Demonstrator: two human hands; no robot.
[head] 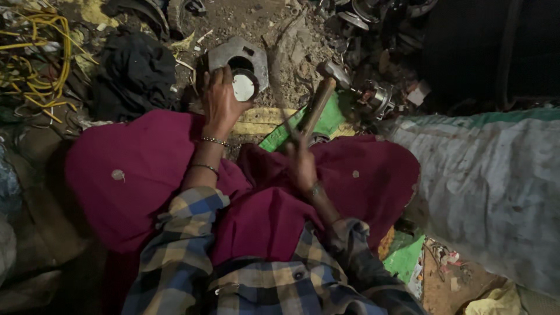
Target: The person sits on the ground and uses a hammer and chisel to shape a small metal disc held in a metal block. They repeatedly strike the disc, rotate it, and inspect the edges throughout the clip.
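Observation:
I sit on the ground with magenta cloth over my knees. My left hand grips a grey metal housing with a round hole, holding it on the dirt in front of me; a shiny round part sits at its lower edge by my thumb. My right hand is closed on the wooden handle of a hammer, blurred with motion. The hammer's metal head is raised just right of the housing.
Yellow wires lie tangled at far left beside a dark cloth. Metal scrap parts pile up at upper right. A grey sack fills the right side. Green and yellow sheets lie under the hammer.

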